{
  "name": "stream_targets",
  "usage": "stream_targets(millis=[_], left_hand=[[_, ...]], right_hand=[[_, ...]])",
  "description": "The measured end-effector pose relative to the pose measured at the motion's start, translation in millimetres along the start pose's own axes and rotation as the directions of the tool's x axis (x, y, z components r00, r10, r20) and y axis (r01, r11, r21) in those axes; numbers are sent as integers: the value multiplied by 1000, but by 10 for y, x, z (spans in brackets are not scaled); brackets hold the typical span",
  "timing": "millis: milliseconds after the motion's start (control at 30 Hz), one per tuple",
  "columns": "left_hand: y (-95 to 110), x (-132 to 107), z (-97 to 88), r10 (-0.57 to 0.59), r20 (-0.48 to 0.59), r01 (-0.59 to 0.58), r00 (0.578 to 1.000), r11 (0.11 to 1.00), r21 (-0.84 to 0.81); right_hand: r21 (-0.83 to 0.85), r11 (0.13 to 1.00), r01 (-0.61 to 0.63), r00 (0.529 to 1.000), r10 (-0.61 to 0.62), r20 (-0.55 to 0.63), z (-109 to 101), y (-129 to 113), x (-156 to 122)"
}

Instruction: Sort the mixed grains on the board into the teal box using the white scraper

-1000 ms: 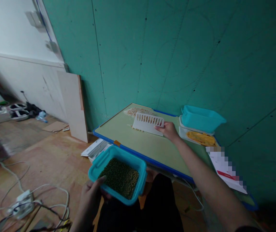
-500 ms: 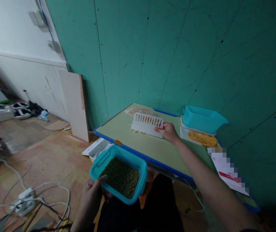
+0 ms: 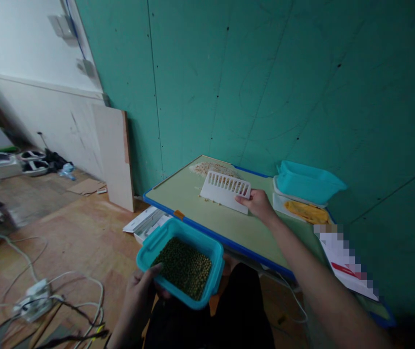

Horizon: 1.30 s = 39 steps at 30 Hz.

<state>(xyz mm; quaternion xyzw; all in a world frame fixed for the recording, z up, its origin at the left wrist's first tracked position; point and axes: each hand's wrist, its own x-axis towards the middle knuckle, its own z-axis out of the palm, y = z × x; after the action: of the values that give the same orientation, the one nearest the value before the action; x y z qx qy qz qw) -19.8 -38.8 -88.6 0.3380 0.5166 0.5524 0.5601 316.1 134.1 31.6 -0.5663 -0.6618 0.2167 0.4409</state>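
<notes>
My left hand (image 3: 144, 286) grips the near left rim of a teal plastic container (image 3: 200, 303), thumb over the edge, below the table's front edge. Inside it lie green beans (image 3: 178, 259) and paler yellowish beans (image 3: 202, 271). My right hand (image 3: 260, 203) pinches the right end of a white slotted scraper (image 3: 222, 194), which is tilted over the tabletop. Behind the scraper a scattered pile of small pale and reddish grains (image 3: 210, 168) lies on the table. A few yellowish bits (image 3: 207, 199) lie along the scraper's lower edge.
The pale green table (image 3: 189, 194) with a blue edge stands against a green wall (image 3: 200, 87). At its right are a teal basin (image 3: 307, 182), a yellow cloth (image 3: 307, 212) and a white paper (image 3: 352, 276). A power strip (image 3: 35, 298) with cables lies on the floor at left.
The scraper in my right hand has shifted slightly right and toward me. My left hand keeps the container at nearly the same place. The whole view has turned a little.
</notes>
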Motion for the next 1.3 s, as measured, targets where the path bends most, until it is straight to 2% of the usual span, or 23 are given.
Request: stream_targets(millis=[233,533,700,800,867,933,1033,1133,1300], left_hand=[[62,-49,118,-67,21,67,998,998,-2],[236,75,242,18,36,-20,999,998,67],[408,154,278,9,40,-11,999,999,42],[437,198,259,16,54,-17,998,1000,20],[437,231,242,19,58,-19,998,1000,2],[434,261,226,10,52,-9,999,1000,-11],[422,270,196,3,56,-2,998,1000,-13],[371,205,135,10,65,-9,998,1000,-10],[183,51,5,-25,19,26,999,999,-19]], right_hand=[[-51,999,0,1000,-1,-12,-152,-62,-305],[-183,980,82,996,-89,-29,-39,-307,-618],[-108,982,152,988,-148,40,69,-538,-957],[-21,989,149,986,-147,79,112,-610,-1033],[14,992,122,990,-123,63,139,-614,-936],[-10,995,98,995,-98,-3,178,-594,-718],[-197,978,67,986,-94,-134,269,-547,-287],[-340,940,26,978,-95,-188,365,-473,24],[-368,928,56,973,-133,-189,422,-304,63]])
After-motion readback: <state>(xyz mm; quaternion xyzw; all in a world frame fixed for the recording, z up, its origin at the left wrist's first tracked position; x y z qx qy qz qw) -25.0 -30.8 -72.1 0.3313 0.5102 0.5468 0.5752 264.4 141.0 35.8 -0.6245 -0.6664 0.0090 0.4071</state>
